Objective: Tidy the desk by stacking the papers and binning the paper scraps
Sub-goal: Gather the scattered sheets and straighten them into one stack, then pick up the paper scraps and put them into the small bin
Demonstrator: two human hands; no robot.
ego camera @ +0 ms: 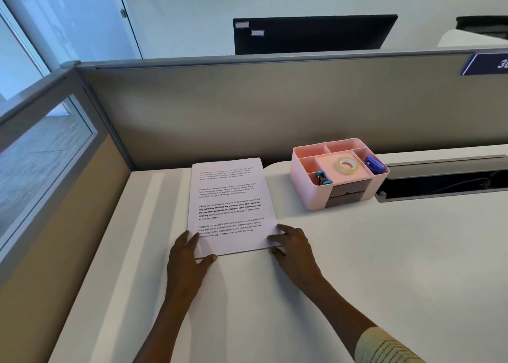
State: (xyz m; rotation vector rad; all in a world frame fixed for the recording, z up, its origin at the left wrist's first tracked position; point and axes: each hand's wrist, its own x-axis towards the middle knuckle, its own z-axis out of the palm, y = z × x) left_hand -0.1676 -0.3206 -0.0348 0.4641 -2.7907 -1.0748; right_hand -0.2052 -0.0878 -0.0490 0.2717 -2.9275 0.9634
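Observation:
A stack of printed white papers point(231, 197) lies on the white desk point(357, 252), its far edge near the partition. My left hand point(187, 255) holds the stack's near left corner, fingers on the left edge and thumb at the near edge. At the near right corner my right hand point(291, 247) holds the stack too, with fingertips on the top sheet and thumb against the near edge. The near edge looks slightly lifted off the desk. No paper scraps and no bin are in view.
A pink desk organiser point(341, 195) stands right of the papers, holding a tape roll point(347, 165), a blue stapler point(374, 165) and a small blue item. A grey cable slot point(445, 181) lies further right. A grey partition point(247, 109) walls the back and left.

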